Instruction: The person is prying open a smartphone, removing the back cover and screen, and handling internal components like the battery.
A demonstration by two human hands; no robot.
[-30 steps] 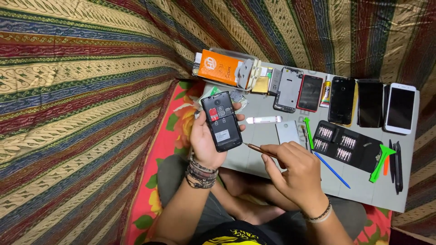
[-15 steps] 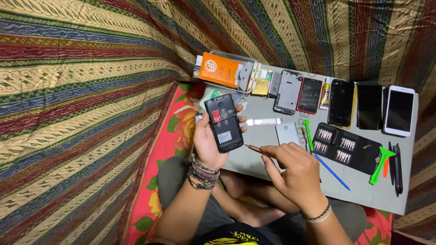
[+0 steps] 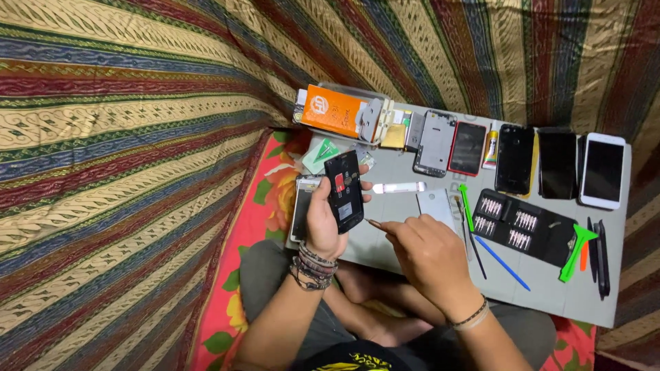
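Note:
My left hand (image 3: 323,223) holds a small black phone (image 3: 344,190) with its back cover off, the inner boards showing, tilted up above the grey work mat (image 3: 550,295). My right hand (image 3: 430,257) grips a thin screwdriver (image 3: 375,223) whose tip points at the phone's lower right edge. Beads are wrapped around my left wrist and a band around my right wrist.
On the mat lie several phones (image 3: 514,158), a red-edged open phone (image 3: 469,148), a white phone (image 3: 603,170), a black bit case (image 3: 526,227), green (image 3: 576,251) and blue (image 3: 502,262) pry tools, an orange box (image 3: 333,110), and a white tube (image 3: 401,187). Striped cloth surrounds everything.
My left hand has tipped the black phone a little more upright and to the right. The screwdriver tip in my right hand has come closer to the phone's lower edge.

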